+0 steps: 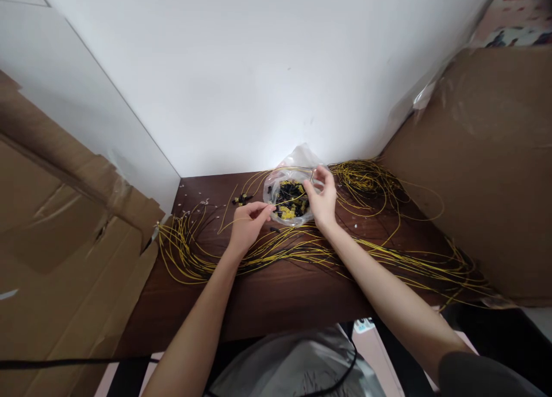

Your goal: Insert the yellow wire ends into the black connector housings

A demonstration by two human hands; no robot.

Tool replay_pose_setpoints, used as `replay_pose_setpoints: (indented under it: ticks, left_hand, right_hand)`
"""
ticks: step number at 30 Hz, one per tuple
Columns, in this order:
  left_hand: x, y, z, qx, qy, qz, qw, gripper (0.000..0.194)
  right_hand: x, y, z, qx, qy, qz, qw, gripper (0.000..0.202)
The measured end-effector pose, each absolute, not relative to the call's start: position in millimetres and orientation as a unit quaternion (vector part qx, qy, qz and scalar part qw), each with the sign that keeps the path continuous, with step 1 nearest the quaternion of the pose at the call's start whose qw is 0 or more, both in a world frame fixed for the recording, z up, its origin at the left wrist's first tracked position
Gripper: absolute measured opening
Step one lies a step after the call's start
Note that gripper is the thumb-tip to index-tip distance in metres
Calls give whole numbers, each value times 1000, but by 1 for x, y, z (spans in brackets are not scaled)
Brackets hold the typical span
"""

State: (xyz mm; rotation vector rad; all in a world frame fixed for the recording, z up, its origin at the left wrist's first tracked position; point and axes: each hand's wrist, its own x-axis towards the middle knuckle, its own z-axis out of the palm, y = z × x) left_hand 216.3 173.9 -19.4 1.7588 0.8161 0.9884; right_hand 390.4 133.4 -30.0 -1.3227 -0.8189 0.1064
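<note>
A thin yellow wire (284, 202) runs between my two hands, above a clear plastic bag (268, 185) standing with its mouth gaping. Inside the bag lie small black and yellow pieces (290, 211), too small to make out exactly. At the bag's left rim, my left hand (250, 220) pinches the wire between thumb and forefinger. My right hand (322, 199) is over the bag's right side, its fingers curled and its thumb on the wire; the exact grip at the fingertips is hard to see. A loop of the wire trails left of my left hand.
Long yellow and black wires (276, 253) stretch across the dark wooden table (259, 316). A tangled coil (362, 178) lies at the back right. Cardboard boxes (474, 173) flank both sides, with a white wall (233, 81) behind. A grey plastic bag (293, 368) hangs below the front edge.
</note>
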Motion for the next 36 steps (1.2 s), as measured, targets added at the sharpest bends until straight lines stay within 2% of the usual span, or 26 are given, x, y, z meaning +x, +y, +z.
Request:
replay_pose_setpoints:
  ticks: [2, 4, 8, 14, 20, 29, 36]
  left_hand:
    - [216, 175, -19, 710, 340, 407, 463, 22]
    - [215, 176, -20, 714, 349, 408, 450, 22]
    - [215, 180, -26, 732, 343, 408, 424, 22]
    - [213, 182, -26, 742, 304, 400, 444, 18]
    - [210, 183, -22, 744, 308, 430, 409, 16]
    - [210, 183, -19, 732, 315, 427, 428, 16]
    - [210, 182, -20, 742, 314, 426, 412, 16]
  right_hand:
    - [386, 125, -23, -634, -412, -58, 652, 56]
    - [383, 118, -15, -630, -454, -101, 621, 51]
    - [378, 113, -9, -572, -597, -60, 560, 15]
    - [372, 118, -16, -556, -695, 10, 456, 18]
    - [371, 119, -17, -533, -697, 62, 476, 17]
    - [371, 119, -13, -513, -634, 164, 554, 16]
    - [371, 120, -18, -524, -644, 198, 521, 14]
